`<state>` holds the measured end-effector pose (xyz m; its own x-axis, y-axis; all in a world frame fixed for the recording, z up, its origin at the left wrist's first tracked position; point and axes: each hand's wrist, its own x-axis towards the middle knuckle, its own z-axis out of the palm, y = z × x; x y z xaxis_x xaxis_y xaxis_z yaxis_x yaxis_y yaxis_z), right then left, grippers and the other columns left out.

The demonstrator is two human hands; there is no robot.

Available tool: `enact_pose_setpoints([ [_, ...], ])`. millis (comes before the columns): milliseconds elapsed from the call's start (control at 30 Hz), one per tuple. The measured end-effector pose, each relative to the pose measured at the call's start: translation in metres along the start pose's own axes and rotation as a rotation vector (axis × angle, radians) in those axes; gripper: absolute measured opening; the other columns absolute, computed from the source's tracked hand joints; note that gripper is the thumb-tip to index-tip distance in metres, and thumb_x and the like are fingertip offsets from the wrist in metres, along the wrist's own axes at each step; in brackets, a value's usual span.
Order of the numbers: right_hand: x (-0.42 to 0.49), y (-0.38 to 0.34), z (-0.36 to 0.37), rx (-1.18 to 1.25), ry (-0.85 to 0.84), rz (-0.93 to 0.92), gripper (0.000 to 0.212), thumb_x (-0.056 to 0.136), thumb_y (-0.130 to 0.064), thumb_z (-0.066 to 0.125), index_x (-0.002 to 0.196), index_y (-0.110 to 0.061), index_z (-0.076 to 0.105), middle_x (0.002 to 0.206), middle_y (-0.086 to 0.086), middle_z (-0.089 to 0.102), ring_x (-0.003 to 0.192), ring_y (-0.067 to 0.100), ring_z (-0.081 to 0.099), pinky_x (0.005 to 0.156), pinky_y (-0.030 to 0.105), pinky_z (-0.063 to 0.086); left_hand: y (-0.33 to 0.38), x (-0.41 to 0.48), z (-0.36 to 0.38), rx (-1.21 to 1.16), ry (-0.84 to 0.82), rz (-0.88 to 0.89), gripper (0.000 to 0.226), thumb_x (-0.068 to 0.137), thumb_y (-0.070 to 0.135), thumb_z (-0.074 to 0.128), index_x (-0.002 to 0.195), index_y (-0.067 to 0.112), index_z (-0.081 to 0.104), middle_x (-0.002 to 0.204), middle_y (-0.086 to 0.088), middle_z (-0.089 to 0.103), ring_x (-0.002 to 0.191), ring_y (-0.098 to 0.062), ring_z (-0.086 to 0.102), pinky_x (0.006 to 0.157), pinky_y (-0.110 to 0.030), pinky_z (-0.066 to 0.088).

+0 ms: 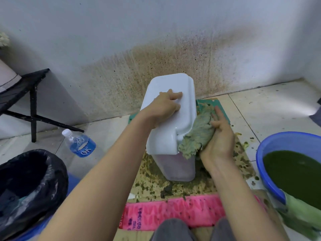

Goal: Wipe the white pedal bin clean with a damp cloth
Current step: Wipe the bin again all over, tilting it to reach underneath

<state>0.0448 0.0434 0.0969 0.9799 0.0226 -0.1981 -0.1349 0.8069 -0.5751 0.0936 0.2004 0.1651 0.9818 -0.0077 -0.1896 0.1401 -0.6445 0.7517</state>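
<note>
The white pedal bin (pixel 163 141) stands on a stained cardboard sheet near the wall, its lid closed and tilted toward me. My left hand (pixel 165 106) lies flat on top of the lid, fingers spread and pressing down. A green, dirty damp cloth (pixel 196 134) is bunched against the bin's right side, just under the lid's edge. My right hand (pixel 218 138) grips that cloth and holds it against the bin. The bin's lower right side is hidden behind the cloth and hand.
A blue basin (pixel 271 162) of dark green water sits at right with another cloth (pixel 300 216) draped over its rim. A black-lined bin (pixel 29 186) is at lower left, a water bottle (pixel 79 143) beside it. A black stool (pixel 33 105) stands left. Cardboard (pixel 156 181) is spattered green; a pink mat (pixel 173 211) lies before my knees.
</note>
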Motion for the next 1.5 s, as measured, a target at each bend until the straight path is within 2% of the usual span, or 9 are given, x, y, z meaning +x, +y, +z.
enact_pose_setpoints([
  [200, -0.012, 0.012, -0.003, -0.441, -0.232, 0.011, 0.085, 0.071, -0.006, 0.065, 0.145, -0.035, 0.036, 0.143, 0.008, 0.051, 0.124, 0.027, 0.056, 0.104, 0.054, 0.045, -0.004, 0.000, -0.005, -0.033, 0.032, -0.016, 0.054, 0.100, 0.008, 0.050, 0.150, 0.029, 0.045, 0.168, 0.007, 0.009, 0.155, -0.017, 0.003, 0.123, -0.049, 0.018],
  [433, -0.009, 0.016, -0.006, -0.795, -0.225, -0.120, 0.088, 0.065, -0.039, 0.081, 0.138, -0.045, 0.032, 0.143, -0.005, 0.045, 0.127, 0.014, 0.049, 0.105, 0.045, 0.045, -0.006, 0.002, 0.001, 0.102, 0.042, 0.018, 0.054, 0.103, 0.012, 0.043, 0.154, 0.028, 0.037, 0.168, 0.003, 0.006, 0.154, -0.022, -0.012, 0.123, -0.055, 0.001],
  [633, 0.006, 0.012, -0.017, -0.642, -0.267, -0.019, 0.083, 0.070, -0.020, 0.080, 0.136, -0.047, 0.038, 0.144, 0.002, 0.046, 0.124, 0.020, 0.055, 0.105, 0.050, 0.045, -0.006, 0.000, 0.002, 0.103, 0.056, 0.035, 0.052, 0.103, 0.010, 0.043, 0.153, 0.025, 0.040, 0.168, 0.002, 0.011, 0.154, -0.021, -0.012, 0.123, -0.053, -0.001],
  [833, 0.014, 0.013, -0.014, -0.582, -0.225, 0.028, 0.071, 0.061, -0.029, 0.075, 0.119, -0.059, 0.047, 0.136, 0.007, 0.056, 0.124, 0.031, 0.055, 0.105, 0.059, 0.042, -0.003, -0.003, 0.006, 0.124, 0.077, 0.045, 0.053, 0.103, 0.007, 0.039, 0.154, 0.022, 0.037, 0.168, -0.001, 0.010, 0.155, -0.020, -0.010, 0.124, -0.050, -0.004],
  [967, 0.019, 0.017, -0.013, -0.596, -0.162, -0.032, 0.067, 0.070, -0.035, 0.068, 0.130, -0.052, 0.042, 0.143, 0.008, 0.050, 0.126, 0.029, 0.054, 0.104, 0.057, 0.044, 0.000, -0.005, 0.011, 0.155, 0.114, 0.052, 0.055, 0.102, 0.004, 0.037, 0.154, 0.019, 0.036, 0.167, -0.004, 0.013, 0.155, -0.024, -0.008, 0.122, -0.049, -0.012],
  [1133, 0.024, 0.021, -0.005, -0.730, -0.135, -0.195, 0.057, 0.092, -0.034, 0.060, 0.142, -0.039, 0.033, 0.138, -0.016, 0.039, 0.120, -0.002, 0.047, 0.109, 0.044, 0.041, -0.001, -0.006, 0.012, 0.141, 0.131, 0.064, 0.057, 0.099, 0.000, 0.037, 0.153, 0.017, 0.038, 0.167, -0.005, 0.016, 0.155, -0.024, -0.005, 0.123, -0.050, -0.010],
  [1267, 0.016, 0.018, -0.020, -0.556, -0.243, 0.049, 0.079, 0.073, -0.042, 0.069, 0.142, -0.043, 0.030, 0.139, 0.003, 0.051, 0.117, 0.018, 0.060, 0.097, 0.046, 0.050, 0.000, -0.007, 0.012, 0.104, 0.130, 0.073, 0.059, 0.096, -0.003, 0.037, 0.152, 0.015, 0.041, 0.166, -0.005, 0.020, 0.155, -0.023, -0.002, 0.123, -0.051, -0.005],
  [1367, 0.005, 0.018, -0.026, -0.618, -0.341, 0.088, 0.102, 0.062, -0.034, 0.070, 0.148, -0.045, 0.017, 0.123, 0.005, 0.062, 0.097, 0.014, 0.064, 0.077, 0.031, 0.052, 0.000, -0.006, 0.012, 0.090, 0.128, 0.082, 0.061, 0.094, -0.005, 0.037, 0.151, 0.015, 0.042, 0.166, -0.005, 0.021, 0.155, -0.023, -0.002, 0.123, -0.051, -0.005],
  [1500, -0.003, 0.023, -0.017, -0.789, -0.256, -0.023, 0.102, 0.072, -0.036, 0.073, 0.149, -0.046, 0.006, 0.157, 0.001, 0.023, 0.138, 0.022, 0.037, 0.101, 0.038, 0.039, 0.004, -0.008, 0.013, 0.126, 0.115, 0.089, 0.061, 0.095, -0.005, 0.035, 0.153, 0.014, 0.039, 0.166, -0.008, 0.018, 0.155, -0.026, -0.003, 0.122, -0.052, -0.007],
])
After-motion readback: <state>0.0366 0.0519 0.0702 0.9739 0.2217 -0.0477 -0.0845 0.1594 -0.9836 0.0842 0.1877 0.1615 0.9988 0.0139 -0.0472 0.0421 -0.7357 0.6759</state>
